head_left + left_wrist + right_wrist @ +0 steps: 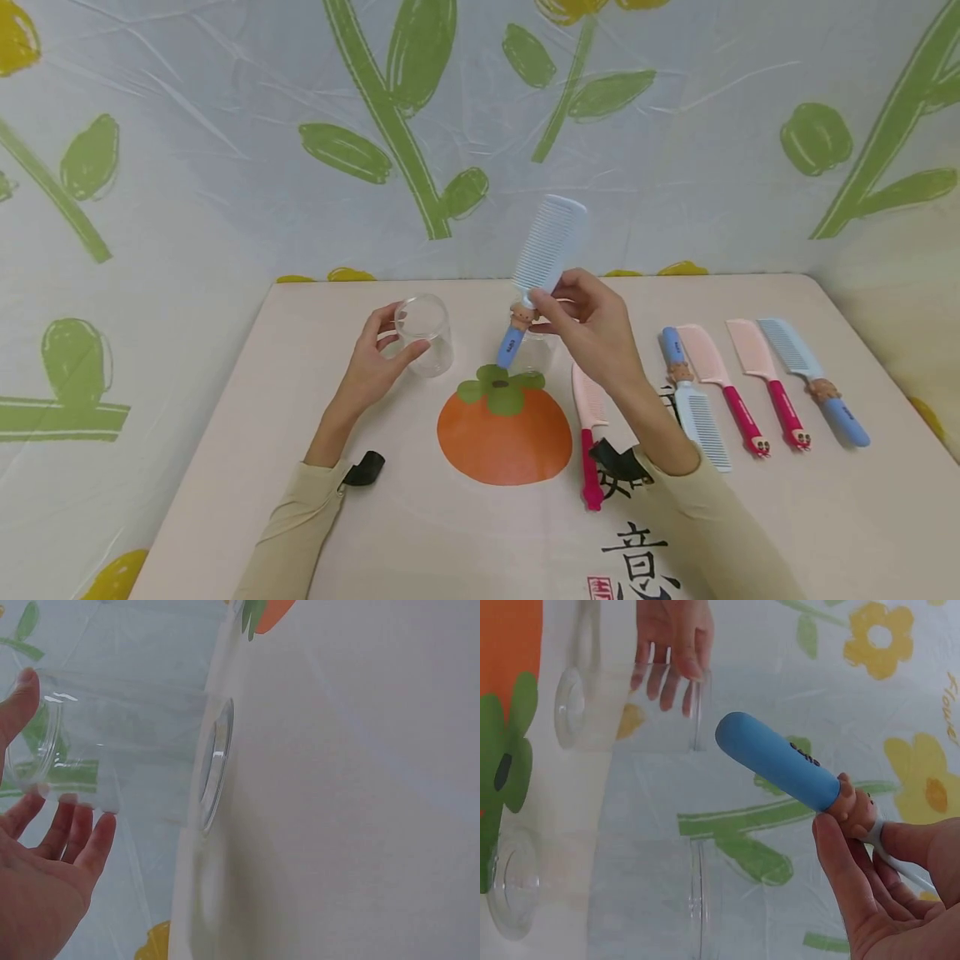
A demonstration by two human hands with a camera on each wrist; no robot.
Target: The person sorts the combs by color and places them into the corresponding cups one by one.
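My left hand (373, 360) holds a clear glass cup (438, 346) round its side, thumb across from the fingers; the left wrist view shows the cup's base on the table. Between thumb and fingers, my right hand (597, 329) pinches a blue comb (551, 240) at the brown animal figure on its neck. The comb is raised and tilted, teeth up, its blue handle (780, 761) pointing down. A second clear glass cup (538, 354) stands just behind that handle, partly hidden by the comb and right hand. In the right wrist view, the handle's end appears outside both cups.
On the table (420, 533), a pink comb (591, 412) lies under my right forearm. Farther right lie a blue comb (701, 417), two pink combs (701, 350) (753, 350) and another blue comb (791, 350). A flower-patterned cloth (247, 183) hangs behind the table.
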